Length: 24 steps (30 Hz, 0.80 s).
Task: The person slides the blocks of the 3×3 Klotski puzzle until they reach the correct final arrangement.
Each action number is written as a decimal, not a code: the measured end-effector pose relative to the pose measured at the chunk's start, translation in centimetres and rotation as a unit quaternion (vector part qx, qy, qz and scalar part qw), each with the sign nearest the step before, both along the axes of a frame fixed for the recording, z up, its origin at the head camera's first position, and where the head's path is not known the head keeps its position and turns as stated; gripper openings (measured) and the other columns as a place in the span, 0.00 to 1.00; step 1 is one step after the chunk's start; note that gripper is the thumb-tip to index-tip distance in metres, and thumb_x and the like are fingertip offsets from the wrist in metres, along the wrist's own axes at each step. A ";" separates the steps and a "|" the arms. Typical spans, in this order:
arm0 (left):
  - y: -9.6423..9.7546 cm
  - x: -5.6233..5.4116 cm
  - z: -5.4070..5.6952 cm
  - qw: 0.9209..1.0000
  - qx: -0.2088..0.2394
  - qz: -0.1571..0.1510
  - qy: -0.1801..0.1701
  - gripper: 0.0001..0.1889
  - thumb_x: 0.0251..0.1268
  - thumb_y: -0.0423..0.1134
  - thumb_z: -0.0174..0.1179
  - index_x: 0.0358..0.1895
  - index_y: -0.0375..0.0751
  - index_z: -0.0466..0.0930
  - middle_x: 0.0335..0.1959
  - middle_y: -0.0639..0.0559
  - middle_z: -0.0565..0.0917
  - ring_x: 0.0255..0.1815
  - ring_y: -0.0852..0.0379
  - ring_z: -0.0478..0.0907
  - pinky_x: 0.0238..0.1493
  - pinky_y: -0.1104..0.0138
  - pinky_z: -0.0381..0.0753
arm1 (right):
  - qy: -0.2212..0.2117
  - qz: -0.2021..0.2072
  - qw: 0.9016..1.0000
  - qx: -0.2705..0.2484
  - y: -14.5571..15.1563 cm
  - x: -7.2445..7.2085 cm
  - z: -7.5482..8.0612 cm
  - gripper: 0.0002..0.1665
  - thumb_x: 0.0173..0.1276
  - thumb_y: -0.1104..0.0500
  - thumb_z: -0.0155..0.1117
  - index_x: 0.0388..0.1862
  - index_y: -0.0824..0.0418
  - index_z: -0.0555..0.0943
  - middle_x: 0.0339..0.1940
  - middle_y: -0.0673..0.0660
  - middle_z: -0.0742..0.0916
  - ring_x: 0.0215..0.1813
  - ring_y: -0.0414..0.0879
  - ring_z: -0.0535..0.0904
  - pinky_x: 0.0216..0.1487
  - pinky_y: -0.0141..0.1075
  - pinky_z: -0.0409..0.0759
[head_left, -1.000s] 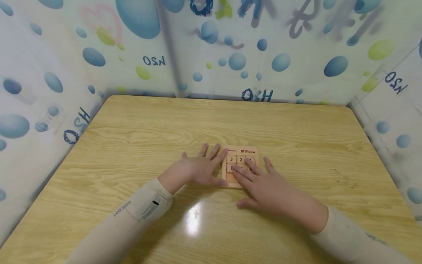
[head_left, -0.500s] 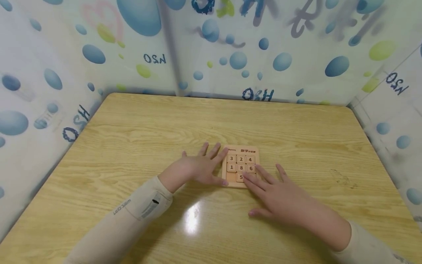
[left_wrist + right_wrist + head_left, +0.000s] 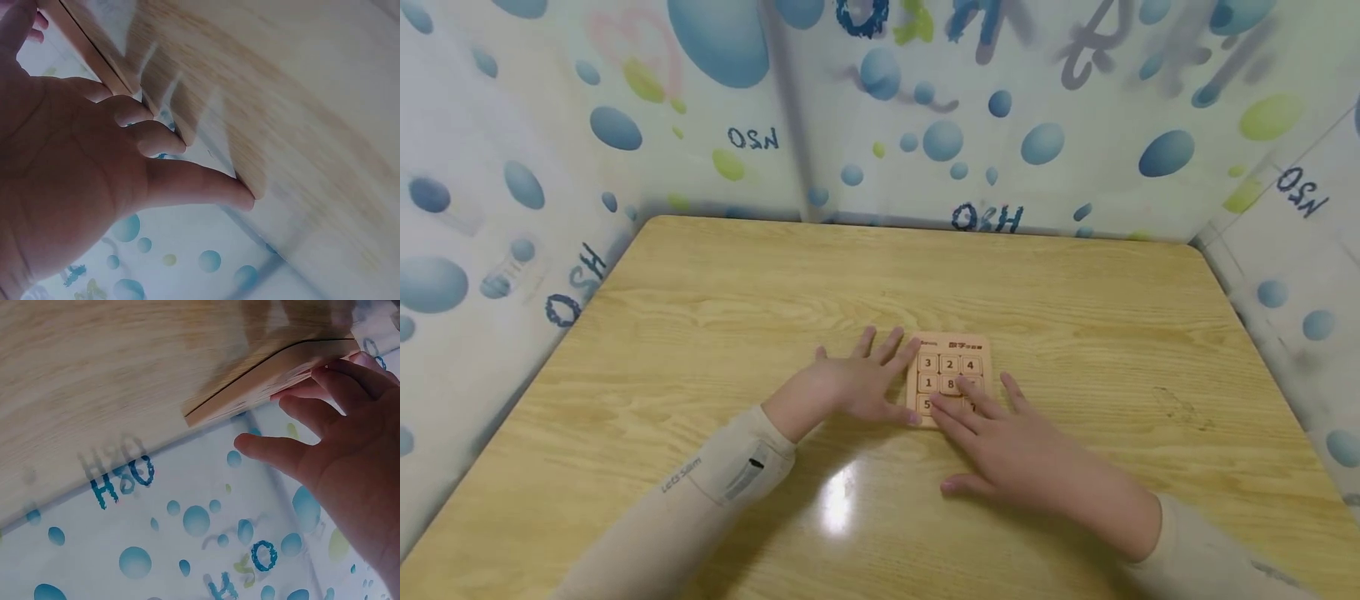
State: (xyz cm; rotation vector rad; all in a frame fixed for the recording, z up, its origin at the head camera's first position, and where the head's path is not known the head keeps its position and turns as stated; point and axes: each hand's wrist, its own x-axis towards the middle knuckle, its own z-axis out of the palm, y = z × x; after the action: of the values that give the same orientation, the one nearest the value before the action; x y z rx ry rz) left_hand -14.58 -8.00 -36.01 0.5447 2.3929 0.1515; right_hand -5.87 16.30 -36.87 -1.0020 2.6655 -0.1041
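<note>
A sliding number puzzle [image 3: 943, 340] in a light wooden frame lies flat on the table. Its top row reads 3, 2, 4; below, 1 and 8 show, and a 5 tile [image 3: 926, 403] sits at the bottom left. Part of the lower right is covered by my right hand [image 3: 1018, 446], whose outstretched index fingertip rests at the 5 tile. My left hand [image 3: 861, 387] spreads its fingers on the table, index finger and thumb at the frame's left edge. In the left wrist view the puzzle's side [image 3: 94, 56] runs along the fingers; the right wrist view shows the frame's thick edge [image 3: 250, 384].
The wood-grain table [image 3: 760, 275] reaches back to a wall [image 3: 880, 133] printed with blue and green drops. Similar walls flank it left and right. A light reflection glows on the tabletop in front of the left hand.
The 5 tile has slid left from the bottom middle into the corner gap. My right hand first drew back to the right, then moved left with the tile. The left hand stays put.
</note>
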 end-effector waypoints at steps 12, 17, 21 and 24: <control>0.0 0.2 -0.1 1.000 0.006 0.003 -0.004 0.59 0.66 0.78 0.57 0.87 0.69 0.25 0.89 0.59 0.24 0.90 0.42 0.20 0.73 0.15 0.32 | 0.018 -0.042 0.999 0.025 1.1 -1.1 -0.2 0.54 0.76 0.25 0.54 0.88 0.54 0.60 0.91 0.51 0.60 0.91 0.63 0.50 0.82 0.79 0.45; 0.0 0.2 0.0 1.000 0.005 0.001 -0.001 0.59 0.66 0.78 0.57 0.87 0.69 0.26 0.89 0.58 0.25 0.90 0.41 0.21 0.73 0.15 0.33 | 0.005 -0.044 0.999 0.030 0.9 -0.9 -0.2 0.54 0.75 0.24 0.54 0.87 0.55 0.61 0.91 0.51 0.60 0.91 0.62 0.50 0.82 0.79 0.44; 0.0 0.0 0.0 1.000 0.003 0.000 0.002 0.59 0.66 0.79 0.56 0.87 0.69 0.25 0.89 0.58 0.24 0.90 0.41 0.21 0.73 0.15 0.33 | 0.000 -0.045 0.998 0.037 0.8 -0.4 0.0 0.55 0.75 0.23 0.54 0.88 0.54 0.60 0.91 0.50 0.60 0.91 0.61 0.49 0.83 0.79 0.43; 0.0 0.0 -0.1 1.000 0.002 0.000 0.001 0.59 0.66 0.79 0.56 0.87 0.69 0.25 0.89 0.58 0.24 0.90 0.41 0.21 0.73 0.15 0.32 | 0.000 -0.040 0.999 0.036 0.8 0.2 0.1 0.54 0.74 0.23 0.54 0.88 0.53 0.61 0.91 0.50 0.60 0.91 0.61 0.50 0.82 0.79 0.45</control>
State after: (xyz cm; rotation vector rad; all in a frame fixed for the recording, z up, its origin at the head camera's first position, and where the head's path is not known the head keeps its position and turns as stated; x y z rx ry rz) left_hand -14.58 -7.98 -36.07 0.5460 2.3950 0.1570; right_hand -5.70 17.13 -36.80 -0.8729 2.6899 -0.0255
